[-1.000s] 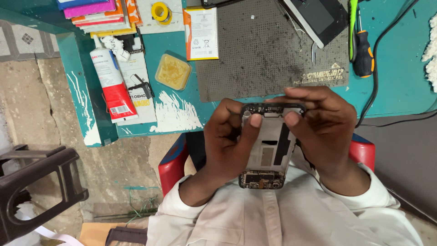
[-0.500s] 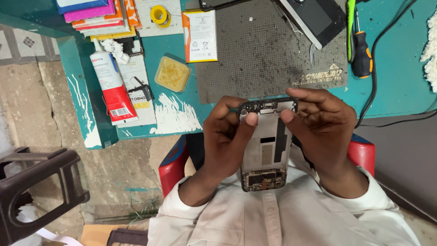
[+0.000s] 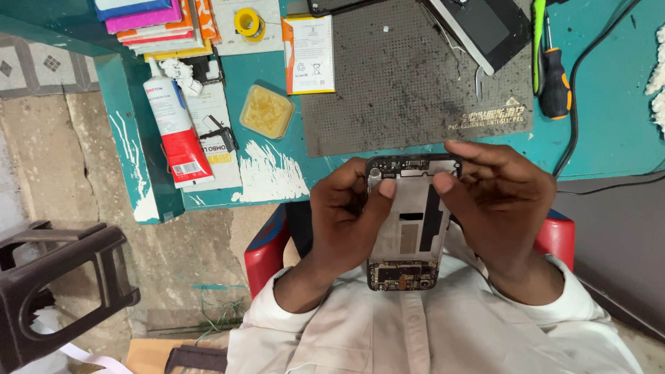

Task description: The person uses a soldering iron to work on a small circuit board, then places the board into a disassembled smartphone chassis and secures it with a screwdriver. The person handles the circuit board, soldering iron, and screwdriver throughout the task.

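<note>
Bare phone frame (image 3: 410, 221) pinched btwn left hand (image 3: 346, 215) & right hand (image 3: 502, 208).

The opened phone frame (image 3: 409, 221) shows matt silvery metal with dark, speckled circuit board at both ends. The table (image 3: 609, 145) is painted teal, scuffed and smeared with white, and carries a grey rubbery work mat (image 3: 402, 90), dimpled and dusty. The glue tube (image 3: 176, 131) looks like glossy plastic; the stool (image 3: 48, 277) is dull dark plastic.

Opened phone frame (image 3: 410, 225) between left hand (image 3: 346, 218) and right hand (image 3: 502, 204), above grey mat (image 3: 409, 83).
</note>
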`<state>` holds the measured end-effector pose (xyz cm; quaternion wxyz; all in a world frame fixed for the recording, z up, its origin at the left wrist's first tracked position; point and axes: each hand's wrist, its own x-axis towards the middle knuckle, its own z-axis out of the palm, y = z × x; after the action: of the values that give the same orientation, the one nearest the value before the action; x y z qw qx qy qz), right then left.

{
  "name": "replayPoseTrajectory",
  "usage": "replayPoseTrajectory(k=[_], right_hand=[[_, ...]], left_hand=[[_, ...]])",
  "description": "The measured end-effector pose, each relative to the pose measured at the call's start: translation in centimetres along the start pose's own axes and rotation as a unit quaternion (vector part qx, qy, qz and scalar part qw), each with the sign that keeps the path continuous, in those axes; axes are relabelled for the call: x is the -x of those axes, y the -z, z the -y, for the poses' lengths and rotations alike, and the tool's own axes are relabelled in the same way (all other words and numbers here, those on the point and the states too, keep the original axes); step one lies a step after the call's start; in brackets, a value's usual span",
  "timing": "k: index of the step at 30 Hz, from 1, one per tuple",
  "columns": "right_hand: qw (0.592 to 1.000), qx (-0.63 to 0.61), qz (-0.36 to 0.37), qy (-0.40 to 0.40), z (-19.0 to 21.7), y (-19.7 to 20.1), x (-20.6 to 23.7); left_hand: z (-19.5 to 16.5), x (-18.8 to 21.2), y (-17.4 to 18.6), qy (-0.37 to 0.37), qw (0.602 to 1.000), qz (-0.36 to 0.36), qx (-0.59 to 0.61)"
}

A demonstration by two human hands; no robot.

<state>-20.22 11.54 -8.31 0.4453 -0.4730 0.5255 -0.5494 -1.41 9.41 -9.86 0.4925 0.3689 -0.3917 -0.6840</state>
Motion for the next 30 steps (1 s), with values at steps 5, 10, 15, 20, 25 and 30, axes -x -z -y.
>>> replayPoseTrajectory(k=[5, 10, 15, 20, 25, 30], right_hand=[[1.0, 0.002, -0.007, -0.009, 0.1, -0.2, 0.0], [0.999, -0.035, 0.009, -0.017, 0.8, -0.8, -0.6], [0.999, -0.012, 0.032, -0.01, 2.1, -0.5, -1.8], [0.994, 0.024, 0.101, 0.04, 2.9, 1.0, -2.7], [0.991, 0.087, 0.089, 0.048, 2.5, 1.6, -3.0], [0.996, 0.064, 0.03, 0.046, 1.9, 1.8, -2.6]], left_hand=[[0.0, 0.1, 0.1, -0.023, 0.999, -0.006, -0.023], [-0.7, -0.6, 0.2, -0.004, 0.999, -0.01, -0.042], [-2.2, -1.3, -0.4, -0.008, 0.994, 0.064, -0.088], [-3.8, -1.7, -1.5, -0.008, 0.984, 0.082, -0.158], [-3.9, -2.1, -2.1, -0.015, 0.977, 0.119, -0.175], [-3.0, -2.3, -1.5, 0.073, 0.986, 0.128, -0.08]])
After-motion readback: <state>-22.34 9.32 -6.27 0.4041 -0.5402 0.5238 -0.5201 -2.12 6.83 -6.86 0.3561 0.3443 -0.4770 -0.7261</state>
